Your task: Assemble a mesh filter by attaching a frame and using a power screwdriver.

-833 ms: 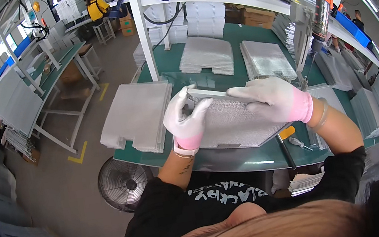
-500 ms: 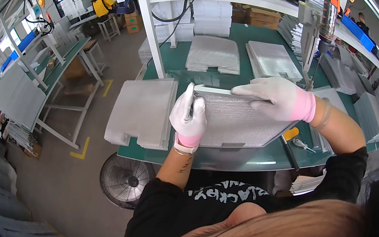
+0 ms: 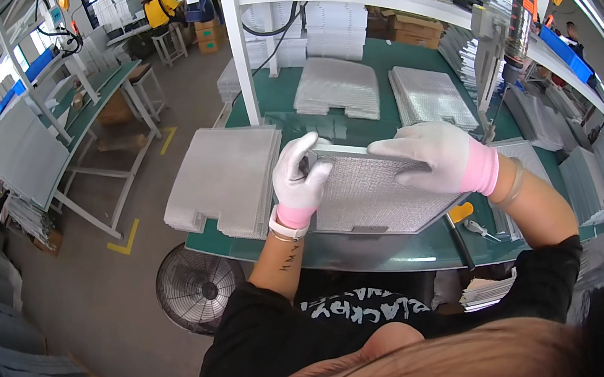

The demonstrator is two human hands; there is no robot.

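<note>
- Left hand [image 3: 299,181]: gloved, fingers curled shut over the left edge of the mesh filter panel [image 3: 373,198], thumb on the top face, near the far-left corner.
- Right hand [image 3: 437,158]: gloved, fingers spread and laid flat on the panel's far-right area, pressing down rather than gripping; nothing pinched that I can see.
- Panel location: at the near edge of the green worktop [image 3: 373,252], centre of the scene, right in front of the person. It looks tilted, far edge raised and near edge down towards the worktop; can't tell if the near edge is touching.
- Orientation: flat rectangle, long axis roughly left to right, skewed a bit so the right end sits nearer. Broad mesh face points up. Metal frame strip [image 3: 347,150] shows along the far edge.
- Step, as I read it: seating or checking the frame at the far-left corner.
- To do it well: keep the right palm flat so the mesh doesn't buckle, work the left fingers along the frame edge rather than the mesh, and keep the panel square to the body.
- Nearby: stack of mesh sheets [image 3: 227,180] just left of the panel, two more stacks [image 3: 338,87] [image 3: 428,97] at the far side, a floor fan [image 3: 196,284] under the worktop's near-left corner.
</note>
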